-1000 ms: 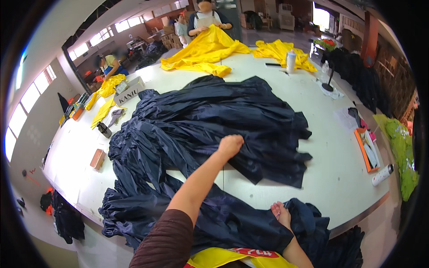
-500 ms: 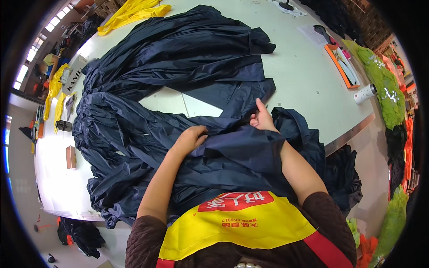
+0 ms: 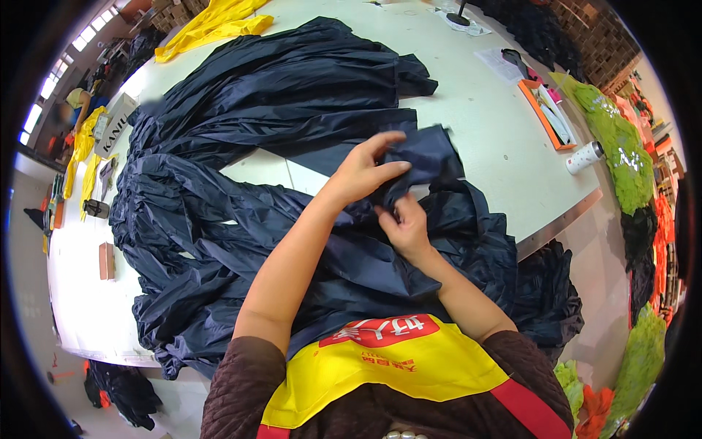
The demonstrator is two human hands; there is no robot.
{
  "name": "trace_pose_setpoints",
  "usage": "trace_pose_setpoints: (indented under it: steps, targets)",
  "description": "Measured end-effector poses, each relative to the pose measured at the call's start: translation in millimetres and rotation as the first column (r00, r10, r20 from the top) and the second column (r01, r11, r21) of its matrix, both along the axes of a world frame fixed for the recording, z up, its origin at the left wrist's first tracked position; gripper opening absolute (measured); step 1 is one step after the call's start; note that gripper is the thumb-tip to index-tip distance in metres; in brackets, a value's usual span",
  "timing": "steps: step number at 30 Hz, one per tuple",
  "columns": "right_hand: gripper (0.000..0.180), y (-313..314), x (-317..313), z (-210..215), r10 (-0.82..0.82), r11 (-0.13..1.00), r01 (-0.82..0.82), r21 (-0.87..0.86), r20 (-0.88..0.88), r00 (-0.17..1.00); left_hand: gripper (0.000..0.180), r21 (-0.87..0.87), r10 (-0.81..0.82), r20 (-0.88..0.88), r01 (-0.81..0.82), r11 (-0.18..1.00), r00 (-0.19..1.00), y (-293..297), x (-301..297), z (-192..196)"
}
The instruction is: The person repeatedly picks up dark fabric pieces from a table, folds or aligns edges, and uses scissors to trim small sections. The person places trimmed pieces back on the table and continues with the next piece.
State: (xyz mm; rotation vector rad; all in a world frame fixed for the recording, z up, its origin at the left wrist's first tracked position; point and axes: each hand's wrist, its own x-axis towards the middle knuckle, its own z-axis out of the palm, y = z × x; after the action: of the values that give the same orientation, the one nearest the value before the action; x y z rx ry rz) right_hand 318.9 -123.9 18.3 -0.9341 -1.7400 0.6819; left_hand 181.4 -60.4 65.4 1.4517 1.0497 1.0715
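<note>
Both hands on navy fabric over white tabletop [image 3: 504, 139].
Left hand [image 3: 363, 172] pinches the navy fabric [image 3: 428, 157] flap; right hand [image 3: 404, 225] grips its lower edge.

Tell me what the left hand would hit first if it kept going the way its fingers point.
The left hand already grips the navy fabric piece; its fingers point right, so probably that fabric, then bare white table. Depth is uncertain.

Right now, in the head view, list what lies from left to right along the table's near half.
Small brown block → navy fabric pile → left hand → right hand → white roll → green fabric.
</note>
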Motion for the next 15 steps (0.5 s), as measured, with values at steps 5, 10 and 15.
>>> trace_pose_setpoints:
  steps: [5, 10, 15]
  targets:
    - [0.023, -21.7, 26.7, 9.5, 0.272, 0.959, -0.276, 0.064, 0.075, 0.959, 0.018, -0.147, -0.048, 0.337, 0.103, 0.984, 0.940, -37.3, -15.0, -5.5]
    - [0.020, -36.9, 63.6, 15.1, 0.160, 0.980, -0.189, -0.064, -0.311, 0.937, 0.017, -0.104, 0.107, 0.557, -0.059, 0.993, 0.824, -87.0, -29.6, -13.7]
    - [0.024, -29.0, 74.7, 69.1, -0.183, 0.573, -0.607, -0.551, -0.808, 0.560, 0.019, 0.088, 0.017, 0.359, -0.052, 0.995, 0.933, -128.7, -24.6, -15.4]
